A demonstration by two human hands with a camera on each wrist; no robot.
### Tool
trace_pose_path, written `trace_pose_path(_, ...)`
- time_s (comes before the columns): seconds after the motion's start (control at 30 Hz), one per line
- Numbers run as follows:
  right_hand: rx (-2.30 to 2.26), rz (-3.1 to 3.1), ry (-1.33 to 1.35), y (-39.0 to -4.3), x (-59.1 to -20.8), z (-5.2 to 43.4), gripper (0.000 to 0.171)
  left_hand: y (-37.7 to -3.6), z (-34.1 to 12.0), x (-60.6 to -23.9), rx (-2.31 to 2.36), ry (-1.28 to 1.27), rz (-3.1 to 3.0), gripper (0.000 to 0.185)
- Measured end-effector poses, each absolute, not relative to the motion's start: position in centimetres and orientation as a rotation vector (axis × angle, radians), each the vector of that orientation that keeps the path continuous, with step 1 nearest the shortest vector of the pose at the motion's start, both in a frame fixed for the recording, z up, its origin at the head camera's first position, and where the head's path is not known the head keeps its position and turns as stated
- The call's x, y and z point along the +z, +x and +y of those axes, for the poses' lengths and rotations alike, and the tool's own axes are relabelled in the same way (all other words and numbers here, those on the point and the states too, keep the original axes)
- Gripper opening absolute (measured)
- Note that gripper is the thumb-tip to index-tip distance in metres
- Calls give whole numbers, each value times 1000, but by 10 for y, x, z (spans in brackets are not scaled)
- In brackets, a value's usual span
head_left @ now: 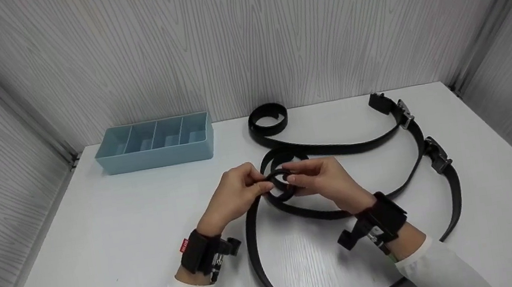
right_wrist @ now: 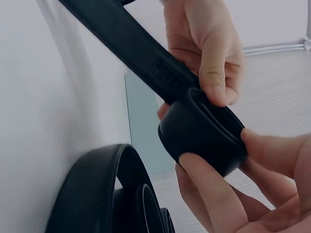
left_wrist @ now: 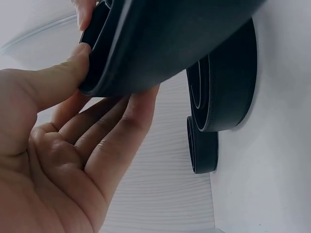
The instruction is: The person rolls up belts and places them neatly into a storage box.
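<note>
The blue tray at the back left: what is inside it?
The blue tray shows four compartments split by dividers, and their visible upper parts look empty. Its front wall hides the compartment floors, so small items lying low cannot be ruled out.

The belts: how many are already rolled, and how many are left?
Done: one rolled belt lies near the wall. In hand: both hands, left hand and right hand, pinch a small coil with a long tail left. Left: two buckled belts lie unrolled; the blue tray looks empty.
</note>
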State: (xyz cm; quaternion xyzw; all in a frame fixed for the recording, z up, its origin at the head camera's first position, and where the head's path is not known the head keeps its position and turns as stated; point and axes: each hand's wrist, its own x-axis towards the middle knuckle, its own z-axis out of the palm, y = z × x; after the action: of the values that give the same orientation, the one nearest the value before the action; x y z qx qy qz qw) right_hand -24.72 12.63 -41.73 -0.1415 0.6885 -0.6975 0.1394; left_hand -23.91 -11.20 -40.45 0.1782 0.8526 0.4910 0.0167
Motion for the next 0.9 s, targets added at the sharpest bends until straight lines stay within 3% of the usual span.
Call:
trace_pose_path(0.37, -1574, 2272, -639, -248, -416, 130, 31, -232, -108, -401, 1273, 704, 2705, 10)
trace_pose_path(0.9, -2053, 1975, -421, -249, -418, 128, 36, -236, -110, -404, 1525, 569, 2657, 16)
